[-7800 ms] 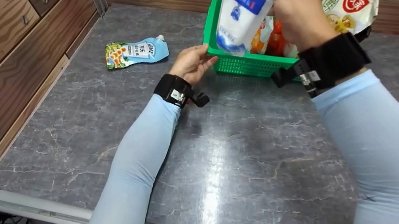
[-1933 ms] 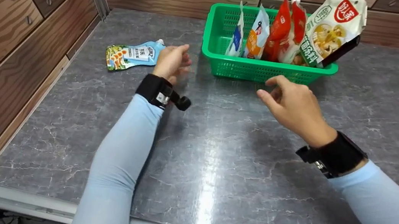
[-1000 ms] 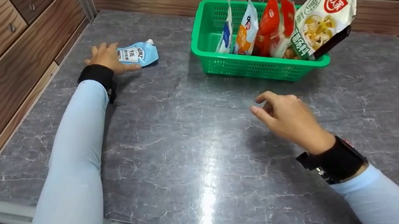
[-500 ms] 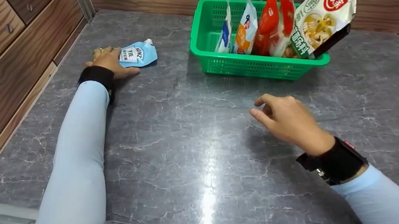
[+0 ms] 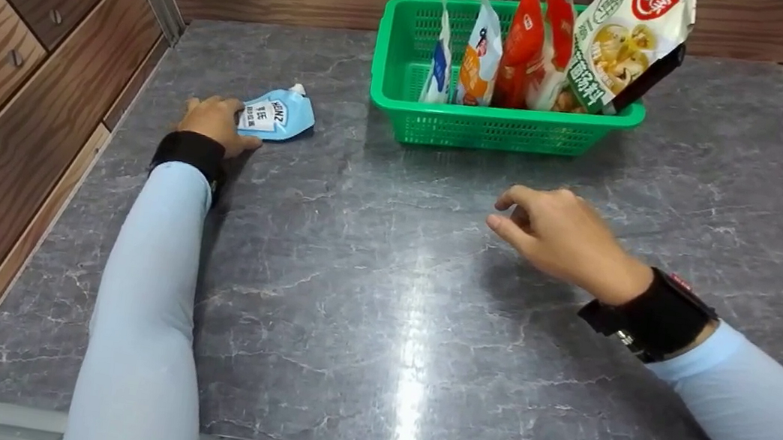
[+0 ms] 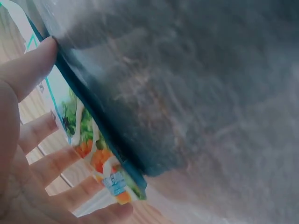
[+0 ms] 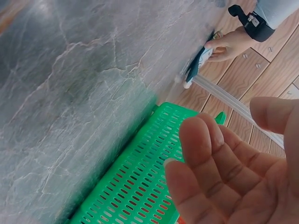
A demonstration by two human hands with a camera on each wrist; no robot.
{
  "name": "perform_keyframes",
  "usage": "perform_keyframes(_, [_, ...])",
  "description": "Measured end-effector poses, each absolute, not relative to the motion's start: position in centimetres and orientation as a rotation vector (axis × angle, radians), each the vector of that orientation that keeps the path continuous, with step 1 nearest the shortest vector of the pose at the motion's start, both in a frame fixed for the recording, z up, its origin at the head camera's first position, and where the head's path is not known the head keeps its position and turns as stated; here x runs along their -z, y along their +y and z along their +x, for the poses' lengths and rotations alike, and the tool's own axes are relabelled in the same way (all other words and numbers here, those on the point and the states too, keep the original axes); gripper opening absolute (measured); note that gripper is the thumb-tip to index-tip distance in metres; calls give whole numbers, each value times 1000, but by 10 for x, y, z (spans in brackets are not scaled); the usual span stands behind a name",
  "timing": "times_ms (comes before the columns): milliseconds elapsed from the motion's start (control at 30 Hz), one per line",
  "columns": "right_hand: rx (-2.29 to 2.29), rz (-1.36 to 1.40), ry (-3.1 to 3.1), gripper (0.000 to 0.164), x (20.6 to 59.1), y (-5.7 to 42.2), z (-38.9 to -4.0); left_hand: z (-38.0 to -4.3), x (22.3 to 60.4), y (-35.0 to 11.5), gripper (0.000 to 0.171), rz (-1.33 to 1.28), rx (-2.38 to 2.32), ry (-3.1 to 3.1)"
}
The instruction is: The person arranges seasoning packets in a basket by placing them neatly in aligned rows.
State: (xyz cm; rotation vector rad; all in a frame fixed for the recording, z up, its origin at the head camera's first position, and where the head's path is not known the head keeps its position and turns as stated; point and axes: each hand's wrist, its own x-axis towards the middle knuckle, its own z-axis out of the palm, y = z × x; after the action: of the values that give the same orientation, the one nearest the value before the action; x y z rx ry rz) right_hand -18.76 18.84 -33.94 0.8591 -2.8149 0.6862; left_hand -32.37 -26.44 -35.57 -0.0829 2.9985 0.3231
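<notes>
A light-blue spouted sauce pouch (image 5: 275, 115) with a white cap lies at the left of the grey table. My left hand (image 5: 211, 122) grips its lower end, covering the vegetable picture there. In the left wrist view the thumb sits on one edge of the pouch (image 6: 88, 130), with the fingers (image 6: 53, 165) along the opposite edge. My right hand (image 5: 560, 231) hovers over the table in front of the green basket (image 5: 493, 135), fingers loosely bent and holding nothing. The right wrist view shows the palm (image 7: 233, 186) beside the basket wall.
Inside the basket stand a white-and-blue bag (image 5: 439, 67), an orange-and-white bag (image 5: 480, 61), red pouches (image 5: 522, 48) and a tall cream soup-seasoning bag (image 5: 622, 50) leaning right. Wood-patterned drawer panels (image 5: 314, 1) border the table at the back and sides.
The white-and-blue bag was set into the basket earlier. The left hand moved from beside the basket to the sauce pouch, which has shifted slightly. The right hand stayed nearly still this last second.
</notes>
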Motion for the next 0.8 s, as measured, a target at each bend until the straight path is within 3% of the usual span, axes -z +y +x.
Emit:
perform_keyframes(433, [-683, 856, -2821, 34, 340, 187, -186, -310, 350, -245, 63, 131, -199, 3066])
perform_keyframes(800, [-780, 832, -2924, 33, 334, 163, -197, -294, 355, -216, 61, 500, -82, 3113])
